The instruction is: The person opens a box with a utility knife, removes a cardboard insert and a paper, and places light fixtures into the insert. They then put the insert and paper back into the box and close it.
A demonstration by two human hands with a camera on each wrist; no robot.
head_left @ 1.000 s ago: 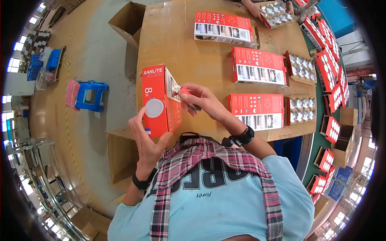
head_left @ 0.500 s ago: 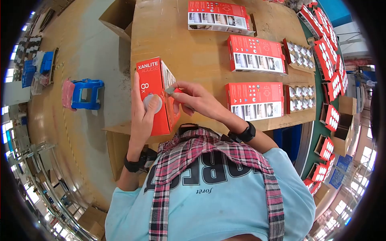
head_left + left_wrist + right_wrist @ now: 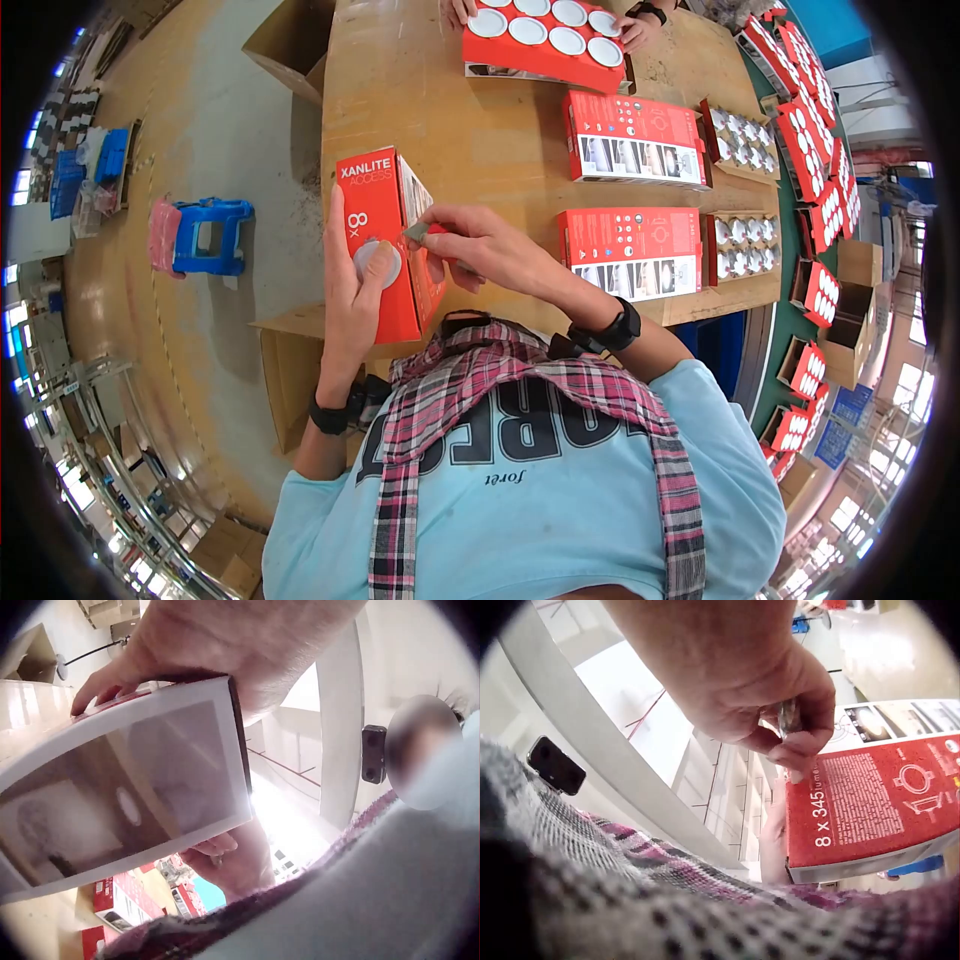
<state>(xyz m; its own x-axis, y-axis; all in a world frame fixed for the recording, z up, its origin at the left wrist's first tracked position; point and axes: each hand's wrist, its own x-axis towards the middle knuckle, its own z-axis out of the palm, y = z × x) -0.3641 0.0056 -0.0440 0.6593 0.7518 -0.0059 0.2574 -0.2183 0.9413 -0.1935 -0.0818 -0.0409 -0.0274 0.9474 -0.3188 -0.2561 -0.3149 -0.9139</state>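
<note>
A red XANLITE box stands upright at the table's near left, a round white disc showing on its front. My left hand grips this box, thumb across the disc and fingers along the left side; in the left wrist view the hand lies over the box's edge. My right hand pinches a small grey, flat-looking piece with a bit of red beside it, right at the box's front right edge. Its kind I cannot tell. In the right wrist view, fingertips meet the box's printed red side.
Two red boxes lie at the right, beside trays of silvery lamps. At the far side, another person's hands hold a red tray of white discs over a box. An open carton stands off the left edge.
My left hand has moved up the box, its thumb now over the disc. My right hand shifted slightly left at the box edge. Another person's hands brought a disc tray over the far box.
</note>
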